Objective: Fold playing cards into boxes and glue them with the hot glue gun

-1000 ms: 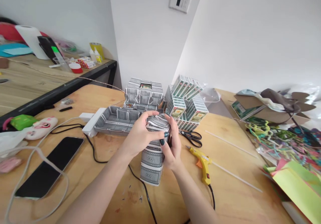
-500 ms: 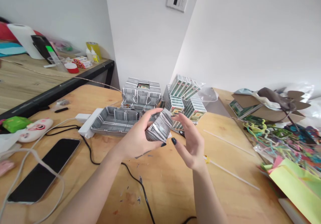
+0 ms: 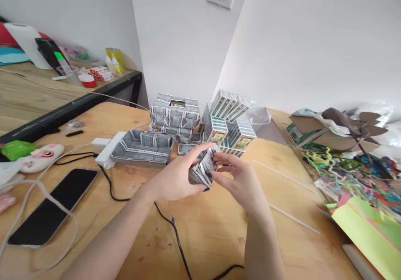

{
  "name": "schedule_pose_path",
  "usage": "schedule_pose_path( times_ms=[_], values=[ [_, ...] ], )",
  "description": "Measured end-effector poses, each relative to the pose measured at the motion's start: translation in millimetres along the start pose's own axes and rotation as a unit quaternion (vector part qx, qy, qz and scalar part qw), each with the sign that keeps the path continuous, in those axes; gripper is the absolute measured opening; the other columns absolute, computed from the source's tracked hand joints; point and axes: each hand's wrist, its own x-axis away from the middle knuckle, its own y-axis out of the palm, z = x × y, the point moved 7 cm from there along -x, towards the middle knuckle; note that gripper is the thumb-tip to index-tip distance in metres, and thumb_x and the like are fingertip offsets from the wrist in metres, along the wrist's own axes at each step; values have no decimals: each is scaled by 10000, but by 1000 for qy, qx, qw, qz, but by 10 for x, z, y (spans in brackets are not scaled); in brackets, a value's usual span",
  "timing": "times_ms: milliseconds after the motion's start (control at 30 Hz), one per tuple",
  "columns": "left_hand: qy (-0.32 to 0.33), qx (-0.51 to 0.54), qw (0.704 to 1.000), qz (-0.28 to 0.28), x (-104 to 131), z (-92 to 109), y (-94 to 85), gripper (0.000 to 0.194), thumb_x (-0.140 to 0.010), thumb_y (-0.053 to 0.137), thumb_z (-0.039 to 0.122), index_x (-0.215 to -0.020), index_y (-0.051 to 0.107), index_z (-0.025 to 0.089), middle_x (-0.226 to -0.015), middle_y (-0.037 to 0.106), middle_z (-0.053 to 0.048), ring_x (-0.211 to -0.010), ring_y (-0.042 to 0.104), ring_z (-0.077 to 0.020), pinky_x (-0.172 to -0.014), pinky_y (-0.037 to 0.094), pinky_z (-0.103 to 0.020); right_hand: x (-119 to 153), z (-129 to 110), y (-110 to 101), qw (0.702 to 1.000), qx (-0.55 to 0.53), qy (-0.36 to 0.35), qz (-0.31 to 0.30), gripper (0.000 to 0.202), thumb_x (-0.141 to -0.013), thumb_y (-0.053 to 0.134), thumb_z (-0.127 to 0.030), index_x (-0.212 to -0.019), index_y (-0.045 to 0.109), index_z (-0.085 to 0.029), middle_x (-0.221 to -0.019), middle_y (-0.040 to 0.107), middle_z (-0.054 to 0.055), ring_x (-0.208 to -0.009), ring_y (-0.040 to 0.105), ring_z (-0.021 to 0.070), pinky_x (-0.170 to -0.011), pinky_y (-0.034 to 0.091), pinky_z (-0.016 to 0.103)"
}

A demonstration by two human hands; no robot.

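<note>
Here, card piece (image 3: 202, 172) in both hands (image 3: 175, 177) (image 3: 240, 180), tray edge (image 3: 139, 161) near, tabletop (image 3: 216, 230) beneath

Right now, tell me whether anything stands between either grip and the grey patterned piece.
Nothing visible does: the left grip clasps the grey patterned piece from its left, and the right grip touches it from its right.

The left hand (image 3: 175, 176) and right hand (image 3: 242, 184) are bare, with slender fingers (image 3: 226, 157). Dark blue-green polish (image 3: 208, 174) coats the 2 thumbnails (image 3: 206, 189) in view. The 2 forearms (image 3: 117, 230) are bare too as far as they show, slim at the wrists (image 3: 151, 189) and widening towards the elbows.
</note>
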Motion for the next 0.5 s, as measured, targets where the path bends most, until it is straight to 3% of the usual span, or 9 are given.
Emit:
schedule_pose_path(
  times_ms=[200,500],
  values=[
    [0,-36,999,-11,-11,1,34,837,-706,636,135,-1410,235,343,-929,661,0,-676,593,-142,-620,453,-263,21,-39,7,999,45,-6,-7,362,-660,705,-265,-1009,654,-186,-1016,661,61,-916,612,189,-793,513,317],
    [2,-48,999,-17,-24,-20,103,852,-691,629,129,-1402,231,375,-997,672,2,-796,634,-182,-687,465,-289,55,-120,10,992,125,-23,-5,327,-650,673,-238,-974,661,-199,-956,651,38,-845,589,177,-750,490,312]
  ],
)
